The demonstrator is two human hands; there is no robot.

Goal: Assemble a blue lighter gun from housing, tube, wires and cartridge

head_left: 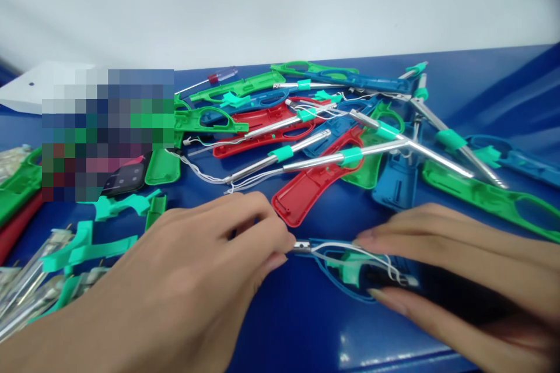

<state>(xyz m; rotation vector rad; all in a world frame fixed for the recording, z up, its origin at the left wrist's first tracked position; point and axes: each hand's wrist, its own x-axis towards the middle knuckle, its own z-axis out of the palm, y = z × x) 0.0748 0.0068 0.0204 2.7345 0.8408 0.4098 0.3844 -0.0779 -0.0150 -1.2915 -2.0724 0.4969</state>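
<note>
My left hand (214, 262) pinches a silver metal tube (301, 246); only its end shows past my fingertips. White wires (380, 254) run from that end to a small white connector (410, 281) near my right hand (455, 268). Thumb and fingers of my right hand grip a blue plastic handle piece (336, 289) by its sides, with its oval loop facing left. Inside the loop lies a teal strip (351, 268). The right end of the blue piece is hidden under my hand and in shadow.
Behind my hands lie a red handle piece (297, 198), a green handle piece (472, 192) and several wired metal tubes (345, 155). A screwdriver (223, 74) lies at the back. Teal strips (100, 250) and bagged metal rods (26, 291) are at left. Part of the left is pixelated.
</note>
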